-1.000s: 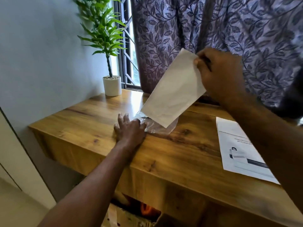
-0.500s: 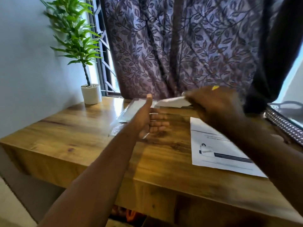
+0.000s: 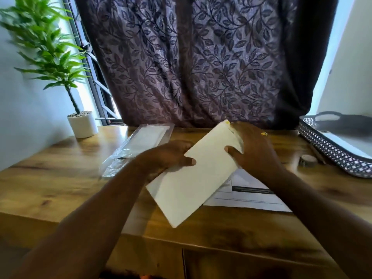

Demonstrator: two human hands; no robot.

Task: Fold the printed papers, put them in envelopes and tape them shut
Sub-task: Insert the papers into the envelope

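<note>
A white envelope is held tilted above the wooden table, both hands on it. My left hand grips its left long edge, thumb on top. My right hand grips its upper right end near the flap. Under the envelope and my right forearm lies a printed paper, flat on the table and partly hidden. A clear plastic pack of envelopes lies on the table to the left of my hands.
A potted green plant stands at the back left corner. A patterned grey tray sits at the right edge, with a small tape roll in front of it. A purple leaf-print curtain hangs behind the table.
My right hand brought the envelope down from high in the air toward the table. My left hand left the plastic pack and took hold of the envelope's left edge.
</note>
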